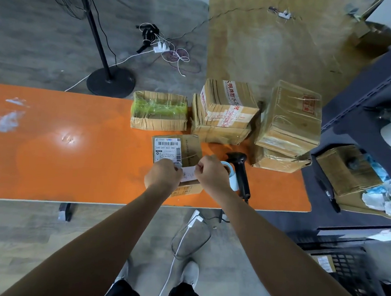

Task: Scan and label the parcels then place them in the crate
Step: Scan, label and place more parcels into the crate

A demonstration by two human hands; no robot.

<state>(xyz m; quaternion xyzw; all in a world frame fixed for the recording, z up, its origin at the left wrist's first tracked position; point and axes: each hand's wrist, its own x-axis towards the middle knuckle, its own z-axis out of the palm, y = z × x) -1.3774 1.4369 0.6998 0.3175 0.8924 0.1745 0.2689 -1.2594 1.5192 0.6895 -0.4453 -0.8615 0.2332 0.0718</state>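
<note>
Left grip (163, 174), right grip (212, 174) pinch label (189, 174) atop parcel (186, 147).

Even overhead light throws a white glare spot on the orange table (50, 151); wide-angle edges bend.

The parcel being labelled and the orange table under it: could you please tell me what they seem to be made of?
Parcel: matte brown cardboard, creased, with a printed paper shipping label. Table: smooth, semi-glossy orange surface, probably laminate over board, judging by the light glare and pale edge.
</note>
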